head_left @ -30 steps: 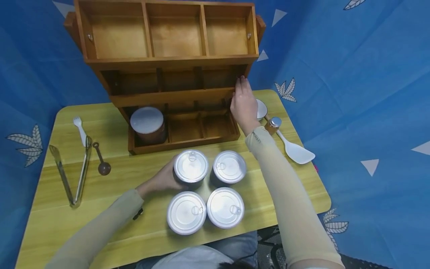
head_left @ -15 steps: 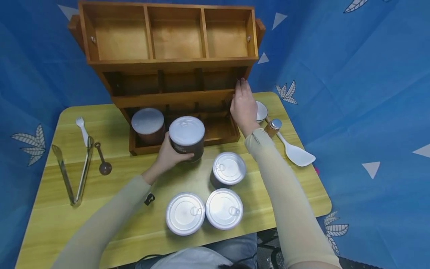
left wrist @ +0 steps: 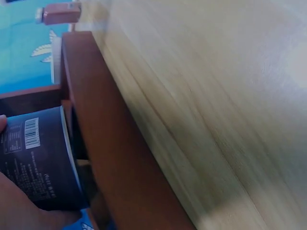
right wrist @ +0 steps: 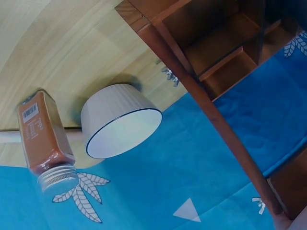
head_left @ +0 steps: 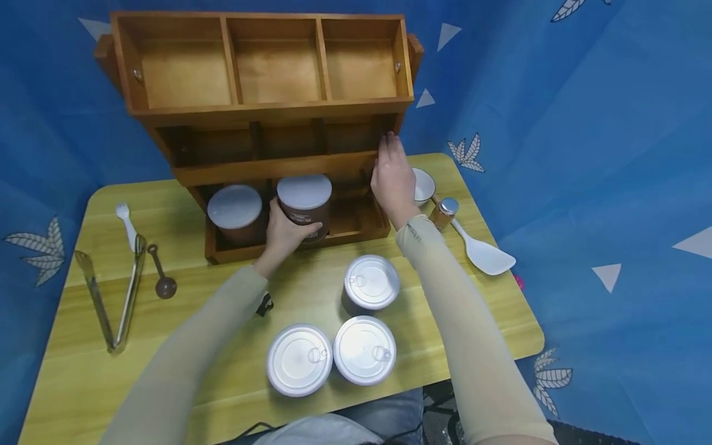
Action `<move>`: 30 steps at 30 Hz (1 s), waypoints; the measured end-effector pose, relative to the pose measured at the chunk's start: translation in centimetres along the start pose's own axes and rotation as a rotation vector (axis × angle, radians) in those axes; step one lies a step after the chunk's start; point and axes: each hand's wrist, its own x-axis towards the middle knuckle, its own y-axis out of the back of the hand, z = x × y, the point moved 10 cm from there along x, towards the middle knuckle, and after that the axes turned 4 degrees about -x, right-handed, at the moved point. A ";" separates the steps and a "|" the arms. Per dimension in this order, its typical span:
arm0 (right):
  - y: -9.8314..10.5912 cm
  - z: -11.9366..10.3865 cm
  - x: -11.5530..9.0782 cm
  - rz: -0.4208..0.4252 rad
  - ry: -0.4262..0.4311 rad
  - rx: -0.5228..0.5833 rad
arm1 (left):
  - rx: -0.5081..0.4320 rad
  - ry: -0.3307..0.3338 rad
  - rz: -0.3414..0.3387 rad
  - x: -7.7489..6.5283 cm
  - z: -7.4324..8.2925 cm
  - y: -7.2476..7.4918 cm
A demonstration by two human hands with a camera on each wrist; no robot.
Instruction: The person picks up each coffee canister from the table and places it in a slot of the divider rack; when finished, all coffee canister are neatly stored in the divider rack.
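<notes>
My left hand [head_left: 285, 235] grips a dark can with a pale lid [head_left: 305, 193], thumb across its front. The can stands over the middle compartment of the bottom tier of a three-tier wooden rack [head_left: 267, 165]. In the left wrist view, the can's barcoded side [left wrist: 36, 163] shows, its lower rim just behind the tier's front board [left wrist: 108, 139]. Beside it, another lidded can [head_left: 235, 207] sits in the left compartment. My right hand [head_left: 395, 182] rests against the rack's right side, fingers straight. Three silver-topped cans [head_left: 371, 282] stand on the table in front.
Metal tongs [head_left: 125, 303], a white fork [head_left: 127, 224] and a brown scoop [head_left: 165, 287] lie at left. To the right are a white bowl [right wrist: 120, 120], a spice bottle [right wrist: 45, 134] and a white spatula [head_left: 489, 254]. Blue cloth [head_left: 584, 185] hangs behind the table.
My left hand has lifted one can from the front group and carried it forward to the bottom tier's middle compartment. My right hand has stayed against the rack's side.
</notes>
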 end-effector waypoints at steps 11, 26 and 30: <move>-0.1 -1.1 0.0 -0.007 0.023 0.005 | -0.049 -0.021 0.122 1.1 -1.1 0.6; 0.0 -0.3 0.3 -0.021 0.013 -0.017 | -0.008 0.003 0.235 0.6 -1.7 0.5; -0.2 -0.4 0.3 -0.028 0.012 -0.023 | 0.007 0.022 0.225 0.7 -2.4 0.2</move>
